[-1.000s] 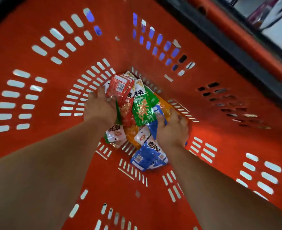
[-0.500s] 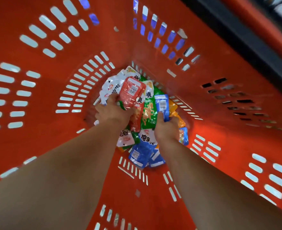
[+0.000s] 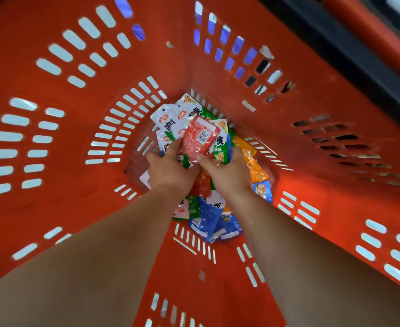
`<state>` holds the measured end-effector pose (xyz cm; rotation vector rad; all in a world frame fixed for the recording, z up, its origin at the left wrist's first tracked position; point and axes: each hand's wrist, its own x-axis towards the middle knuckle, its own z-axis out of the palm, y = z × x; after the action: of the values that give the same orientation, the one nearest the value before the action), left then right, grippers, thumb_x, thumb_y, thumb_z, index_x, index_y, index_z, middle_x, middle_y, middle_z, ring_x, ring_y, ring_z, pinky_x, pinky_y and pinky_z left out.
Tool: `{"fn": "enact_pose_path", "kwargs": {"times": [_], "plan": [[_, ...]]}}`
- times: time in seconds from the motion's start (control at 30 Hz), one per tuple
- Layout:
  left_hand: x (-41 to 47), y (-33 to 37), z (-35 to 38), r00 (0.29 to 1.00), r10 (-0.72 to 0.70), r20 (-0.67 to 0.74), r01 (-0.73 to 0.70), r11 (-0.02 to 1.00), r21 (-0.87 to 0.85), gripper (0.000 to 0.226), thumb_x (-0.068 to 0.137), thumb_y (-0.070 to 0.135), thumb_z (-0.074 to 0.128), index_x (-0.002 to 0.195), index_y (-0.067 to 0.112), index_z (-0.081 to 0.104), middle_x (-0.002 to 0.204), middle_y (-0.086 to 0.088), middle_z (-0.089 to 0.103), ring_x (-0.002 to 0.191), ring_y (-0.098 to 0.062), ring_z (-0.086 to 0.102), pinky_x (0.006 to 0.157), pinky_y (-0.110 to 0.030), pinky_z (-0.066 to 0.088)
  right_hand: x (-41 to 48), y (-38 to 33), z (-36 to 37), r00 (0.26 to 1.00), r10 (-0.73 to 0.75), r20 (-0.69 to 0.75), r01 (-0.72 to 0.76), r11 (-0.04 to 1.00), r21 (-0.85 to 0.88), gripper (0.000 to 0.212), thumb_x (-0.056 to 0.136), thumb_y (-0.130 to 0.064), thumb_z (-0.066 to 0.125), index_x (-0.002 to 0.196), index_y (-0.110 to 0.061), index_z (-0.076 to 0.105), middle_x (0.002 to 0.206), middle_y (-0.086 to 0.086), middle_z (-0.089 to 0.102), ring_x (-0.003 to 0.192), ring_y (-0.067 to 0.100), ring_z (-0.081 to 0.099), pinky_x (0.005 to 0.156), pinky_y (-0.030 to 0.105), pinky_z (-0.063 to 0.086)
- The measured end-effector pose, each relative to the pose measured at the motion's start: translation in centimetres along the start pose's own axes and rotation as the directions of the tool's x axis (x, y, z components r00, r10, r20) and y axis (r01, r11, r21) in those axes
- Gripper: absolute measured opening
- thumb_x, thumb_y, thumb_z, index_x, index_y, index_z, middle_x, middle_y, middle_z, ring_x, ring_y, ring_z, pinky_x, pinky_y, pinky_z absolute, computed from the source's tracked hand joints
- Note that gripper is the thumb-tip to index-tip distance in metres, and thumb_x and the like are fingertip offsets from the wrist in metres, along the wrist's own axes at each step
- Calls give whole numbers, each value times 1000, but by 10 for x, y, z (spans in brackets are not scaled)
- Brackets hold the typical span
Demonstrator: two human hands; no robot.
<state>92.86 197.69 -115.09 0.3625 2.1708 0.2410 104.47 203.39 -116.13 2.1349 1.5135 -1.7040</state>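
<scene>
Snack packets (image 3: pixel 191 208) lie heaped at the bottom of an orange shopping basket (image 3: pixel 59 208) as a person reaches in with both arms at the centre of the frame. The left hand (image 3: pixel 168 172) and right hand (image 3: pixel 229 177) are drawn close together, both clamped on one bundle (image 3: pixel 194 151) raised from the heap. A red packet (image 3: pixel 200 136) sits on top with its barcode label showing. White packets (image 3: pixel 170 121) fan out beyond the left fingers, and a green packet (image 3: pixel 219 148) sits beside the right thumb.

The glossy pouches look likely to slide on one another. The lift probably goes best with thumbs pressing from above and fingers squeezing the stack flat from below. It would then come straight up through the middle of the basket, clear of the sloping walls. The fanned white packets look the likeliest to slip free. Blue packets (image 3: pixel 209 224) below the wrists and orange packets (image 3: pixel 253 168) to the right lie outside the grip and would need a second handful.

Slots (image 3: pixel 133 107) pierce the basket's floor and walls. Pale ground shows through those at the left, and blue shows through those at upper centre. A dark rim (image 3: pixel 349 43) and another orange bar cross the upper right corner.
</scene>
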Motion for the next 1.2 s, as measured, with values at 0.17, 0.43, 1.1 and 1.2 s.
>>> {"fn": "enact_pose_path", "kwargs": {"times": [0.17,0.43,1.1,1.2], "plan": [[-16,-5,-4,995,57,80,-61,997,48,89,82,61,78,159,41,36,159,-6,22,149,-28,35,119,-42,36,0,1,-7,1000,-26,14,26,999,-46,52,79,-53,84,121,-35,58,101,-16,71,96,12,69,87,36,56],[-39,13,-29,997,-31,69,62,855,-515,61,104,21,59,155,43,33,137,5,61,102,-12,68,82,-31,58,-23,-16,-22,982,-92,167,76,992,104,31,96,-31,73,120,-38,55,110,-15,70,101,8,67,87,31,52],[-91,37,-72,886,98,454,272,683,-678,44,90,16,78,131,15,62,109,-11,79,95,-33,78,78,-44,64,-85,-39,-75,952,-66,299,-56,922,383,27,102,-31,65,121,-48,58,117,-8,75,110,19,72,99,53,57],[-109,42,-70,861,164,481,267,658,-704,38,92,15,76,128,16,67,113,-10,79,101,-31,77,86,-45,63,-98,-44,-73,961,-4,277,-117,901,419,28,102,-40,60,129,-44,60,109,-9,78,104,19,75,98,52,58]]}}
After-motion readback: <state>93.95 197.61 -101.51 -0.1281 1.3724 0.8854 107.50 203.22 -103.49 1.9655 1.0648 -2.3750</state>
